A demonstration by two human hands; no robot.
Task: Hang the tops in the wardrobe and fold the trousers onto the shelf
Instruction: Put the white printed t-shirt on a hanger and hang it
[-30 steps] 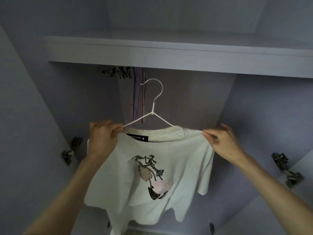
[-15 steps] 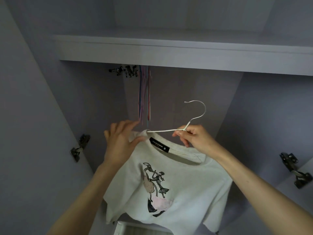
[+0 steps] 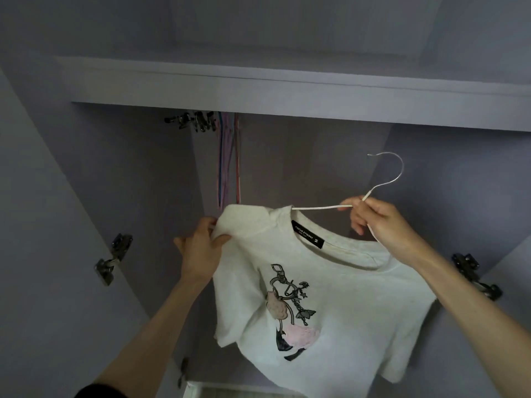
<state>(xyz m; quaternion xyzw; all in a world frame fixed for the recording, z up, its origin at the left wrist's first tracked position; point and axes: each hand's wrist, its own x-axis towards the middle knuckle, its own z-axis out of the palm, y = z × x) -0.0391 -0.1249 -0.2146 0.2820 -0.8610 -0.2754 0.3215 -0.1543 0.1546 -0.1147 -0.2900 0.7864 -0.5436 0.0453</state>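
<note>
A white T-shirt (image 3: 339,308) with a black-and-pink print and a black neck label hangs on a thin white wire hanger (image 3: 385,182), held up inside the open wardrobe. My right hand (image 3: 376,222) grips the hanger at the base of its hook; the hook points up and left, below the shelf, free of any rail. My left hand (image 3: 201,251) pinches the shirt's left shoulder, where the cloth bunches over the hanger's hidden end. No trousers are in view.
A pale shelf (image 3: 287,93) spans the wardrobe above the shirt. Several coloured empty hangers (image 3: 228,159) and metal clips (image 3: 198,122) hang at the back left. Door hinges sit on the left (image 3: 112,259) and right (image 3: 474,274) sides.
The shirt and hanger have swung to the right and tilted. My right hand left the right shoulder and took the hanger below its hook. My left hand stayed on the left shoulder.
</note>
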